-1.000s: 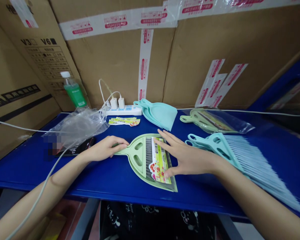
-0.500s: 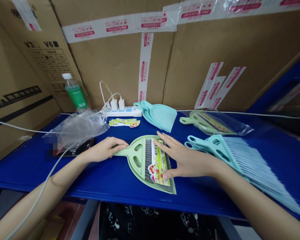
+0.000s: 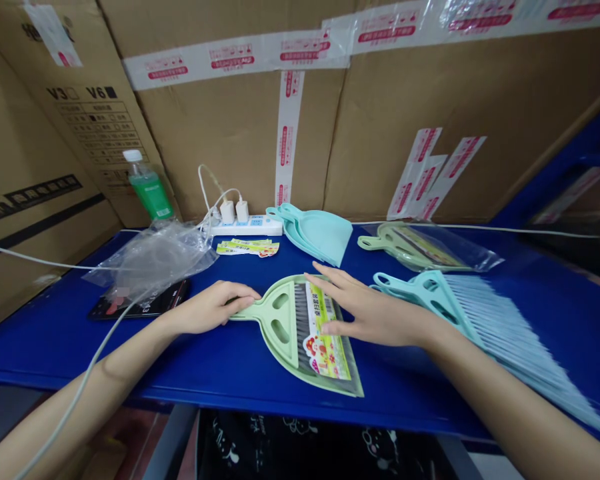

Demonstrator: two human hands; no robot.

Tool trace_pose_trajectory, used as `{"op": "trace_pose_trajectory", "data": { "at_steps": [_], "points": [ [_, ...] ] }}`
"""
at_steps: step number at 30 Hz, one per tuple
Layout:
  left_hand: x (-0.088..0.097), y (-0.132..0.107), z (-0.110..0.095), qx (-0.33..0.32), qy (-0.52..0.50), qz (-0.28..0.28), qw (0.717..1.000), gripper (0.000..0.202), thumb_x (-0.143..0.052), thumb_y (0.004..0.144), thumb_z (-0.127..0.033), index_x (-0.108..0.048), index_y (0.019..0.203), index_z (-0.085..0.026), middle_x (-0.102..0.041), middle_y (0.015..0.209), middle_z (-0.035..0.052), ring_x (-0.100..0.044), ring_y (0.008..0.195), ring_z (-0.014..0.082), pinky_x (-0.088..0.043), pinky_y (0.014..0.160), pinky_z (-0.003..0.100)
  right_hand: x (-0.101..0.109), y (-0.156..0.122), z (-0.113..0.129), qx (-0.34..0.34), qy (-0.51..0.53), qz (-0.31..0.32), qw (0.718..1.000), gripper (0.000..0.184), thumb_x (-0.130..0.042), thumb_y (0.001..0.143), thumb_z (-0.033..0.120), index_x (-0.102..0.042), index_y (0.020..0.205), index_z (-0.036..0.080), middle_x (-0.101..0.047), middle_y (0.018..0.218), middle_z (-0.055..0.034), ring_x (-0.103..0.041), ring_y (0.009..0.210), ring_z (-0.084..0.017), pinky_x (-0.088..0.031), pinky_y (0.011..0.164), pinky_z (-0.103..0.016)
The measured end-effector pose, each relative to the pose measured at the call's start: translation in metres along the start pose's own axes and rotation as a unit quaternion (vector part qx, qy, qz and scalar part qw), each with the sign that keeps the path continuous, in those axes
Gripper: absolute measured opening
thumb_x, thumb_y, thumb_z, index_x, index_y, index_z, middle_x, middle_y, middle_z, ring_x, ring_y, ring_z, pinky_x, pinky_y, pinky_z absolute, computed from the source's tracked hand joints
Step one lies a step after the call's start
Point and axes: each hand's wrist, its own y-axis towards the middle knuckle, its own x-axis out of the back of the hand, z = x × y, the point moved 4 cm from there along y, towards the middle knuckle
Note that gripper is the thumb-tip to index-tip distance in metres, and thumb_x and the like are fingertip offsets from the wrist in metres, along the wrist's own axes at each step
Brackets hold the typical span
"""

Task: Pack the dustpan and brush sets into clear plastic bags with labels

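A pale green dustpan (image 3: 285, 327) lies flat on the blue table (image 3: 220, 360), with a small brush and a colourful label card (image 3: 325, 333) resting in it. My left hand (image 3: 213, 307) is closed round the dustpan's handle. Fingers spread, my right hand (image 3: 370, 310) lies flat on the label card and the pan's upper right edge.
Several teal brushes (image 3: 480, 327) lie to the right. Stacked teal dustpans (image 3: 320, 230) sit behind, next to a bagged green set (image 3: 420, 247). At the left are clear plastic bags (image 3: 155, 257), a phone (image 3: 140, 303), spare label cards (image 3: 247, 248), a power strip (image 3: 245, 225) and a green bottle (image 3: 147, 183). Cardboard boxes (image 3: 390, 113) wall the back.
The dustpan's wide end has swung slightly toward the table's front edge. My right hand has slid up the label card toward its top. My left hand keeps its hold.
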Motion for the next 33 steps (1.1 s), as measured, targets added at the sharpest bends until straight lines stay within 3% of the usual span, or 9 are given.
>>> {"op": "trace_pose_trajectory", "data": {
  "at_steps": [5,9,14,19,33],
  "points": [
    [-0.004,-0.002,-0.005,-0.026,0.007,0.007,1.000,0.037,-0.040,0.094,-0.038,-0.065,0.109,-0.014,-0.069,0.095,0.0051,-0.056,0.064,0.0119,-0.046,0.057,0.021,0.002,0.010,-0.003,0.048,-0.030,-0.079,0.995,0.058,-0.029,0.097,0.045,-0.039,0.144,0.013,-0.047,0.142,-0.0153,-0.038,0.133,-0.028,-0.033,0.108,-0.050],
    [-0.006,-0.002,-0.009,-0.068,0.030,0.010,0.997,0.034,-0.039,0.096,-0.033,-0.067,0.106,-0.016,-0.071,0.099,0.0047,-0.061,0.076,0.0141,-0.047,0.069,0.023,0.004,0.016,-0.005,0.045,-0.087,-0.150,0.984,0.046,-0.028,0.098,0.029,-0.054,0.132,0.015,-0.064,0.120,-0.0127,-0.056,0.113,-0.025,-0.049,0.093,-0.043],
    [-0.007,-0.003,-0.012,-0.103,0.032,0.036,0.994,0.032,-0.040,0.096,-0.030,-0.066,0.107,-0.016,-0.071,0.101,0.0054,-0.062,0.080,0.0148,-0.045,0.072,0.023,0.003,0.020,-0.006,0.020,-0.163,-0.179,0.970,0.039,-0.034,0.094,0.015,-0.065,0.118,0.016,-0.070,0.103,-0.0104,-0.063,0.099,-0.023,-0.054,0.080,-0.037],
    [-0.007,-0.003,-0.013,-0.113,0.034,0.048,0.992,0.030,-0.042,0.096,-0.028,-0.067,0.106,-0.015,-0.071,0.099,0.0051,-0.063,0.082,0.0145,-0.045,0.073,0.022,0.005,0.021,-0.005,-0.008,-0.178,-0.163,0.970,0.039,-0.038,0.090,0.007,-0.070,0.108,0.022,-0.072,0.099,-0.0068,-0.066,0.094,-0.022,-0.055,0.075,-0.032],
    [-0.007,-0.003,-0.012,-0.108,0.018,0.062,0.992,0.030,-0.043,0.096,-0.030,-0.067,0.106,-0.016,-0.072,0.100,0.0055,-0.063,0.083,0.0152,-0.046,0.075,0.024,0.008,0.021,-0.002,-0.038,-0.166,-0.141,0.975,0.035,-0.041,0.090,0.006,-0.070,0.101,0.021,-0.071,0.097,-0.0057,-0.065,0.093,-0.021,-0.050,0.073,-0.028]
  ]
}}
